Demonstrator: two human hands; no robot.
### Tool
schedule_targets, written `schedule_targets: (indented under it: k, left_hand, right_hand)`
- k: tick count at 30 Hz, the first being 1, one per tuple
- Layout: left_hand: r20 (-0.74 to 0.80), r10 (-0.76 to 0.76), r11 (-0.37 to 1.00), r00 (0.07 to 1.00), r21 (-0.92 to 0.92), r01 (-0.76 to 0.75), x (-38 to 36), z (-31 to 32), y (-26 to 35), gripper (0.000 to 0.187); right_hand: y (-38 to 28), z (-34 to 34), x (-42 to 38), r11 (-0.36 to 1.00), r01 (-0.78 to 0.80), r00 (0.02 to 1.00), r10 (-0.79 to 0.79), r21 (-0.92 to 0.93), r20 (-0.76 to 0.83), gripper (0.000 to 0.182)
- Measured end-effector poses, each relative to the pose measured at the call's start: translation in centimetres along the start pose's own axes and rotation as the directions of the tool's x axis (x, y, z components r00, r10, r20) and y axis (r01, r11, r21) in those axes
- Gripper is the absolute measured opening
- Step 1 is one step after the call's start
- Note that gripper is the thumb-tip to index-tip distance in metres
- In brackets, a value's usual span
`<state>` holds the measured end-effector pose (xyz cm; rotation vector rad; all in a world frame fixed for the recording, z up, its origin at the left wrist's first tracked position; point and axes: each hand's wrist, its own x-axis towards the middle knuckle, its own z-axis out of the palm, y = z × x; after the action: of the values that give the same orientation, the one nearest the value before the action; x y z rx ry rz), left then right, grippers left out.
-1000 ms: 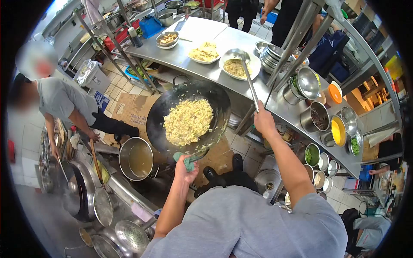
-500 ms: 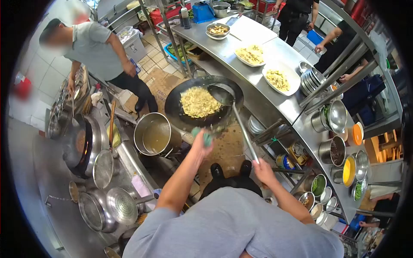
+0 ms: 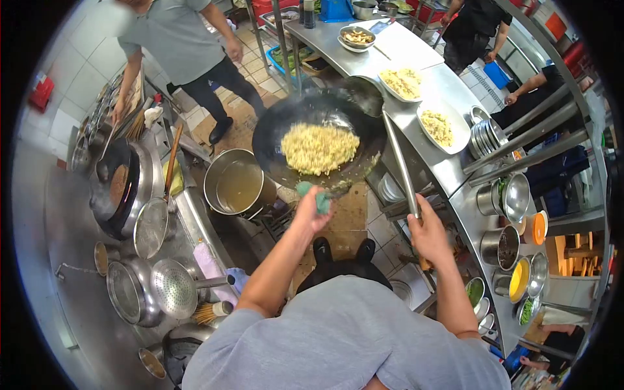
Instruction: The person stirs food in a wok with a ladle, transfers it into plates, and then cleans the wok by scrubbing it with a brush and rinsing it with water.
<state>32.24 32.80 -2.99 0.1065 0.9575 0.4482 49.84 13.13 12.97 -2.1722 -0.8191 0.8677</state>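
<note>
A large black wok [image 3: 273, 146] hangs ahead of me, tilted, with yellow fried rice [image 3: 318, 148] slightly blurred in its middle. My left hand [image 3: 313, 214] is closed around a green cloth [image 3: 321, 198] at the wok's near rim; the cloth covers whatever grip lies under it. My right hand [image 3: 429, 233] is wrapped round the long handle of a ladle [image 3: 400, 161]. The ladle's dark bowl [image 3: 364, 96] is at the wok's far right edge, clear of the rice. Bits of green and rice cling near the right rim.
A steel counter [image 3: 422, 159] at right bears two white dishes of rice [image 3: 444, 130] and several metal bowls. A pot of broth [image 3: 234, 188] stands left of the wok. A co-worker [image 3: 188, 49] is beside another wok [image 3: 117, 182]. Strainers [image 3: 174, 289] lie lower left.
The wok has risen and tilted, with the rice shifting in it. The ladle has moved from over the rice to the far right rim, and my right hand has moved right and forward.
</note>
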Motion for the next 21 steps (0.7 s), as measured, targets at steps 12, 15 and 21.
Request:
schedule_targets:
  k: [12, 15, 21]
  left_hand:
    - [-0.116, 0.050, 0.944, 0.992, 0.329, -0.009, 2.4, -7.3, -2.7, 0.008]
    - [-0.144, -0.114, 0.975, 0.983, 0.173, 0.139, 1.7, -8.8, -3.6, 0.010]
    - [-0.073, -0.283, 0.948, 0.956, 0.131, 0.290, -3.5, -10.0, -6.4, 0.012]
  right_hand:
    - [6.9, 11.0, 3.5, 0.050, -0.767, 0.630, -0.136, 0.640, 0.765, 0.028]
    - [7.1, 8.6, 1.1, 0.075, -0.805, 0.591, 0.029, 0.588, 0.806, 0.028]
    - [10.0, 4.0, -7.5, 0.242, -0.724, 0.681, 0.110, 0.645, 0.724, 0.024]
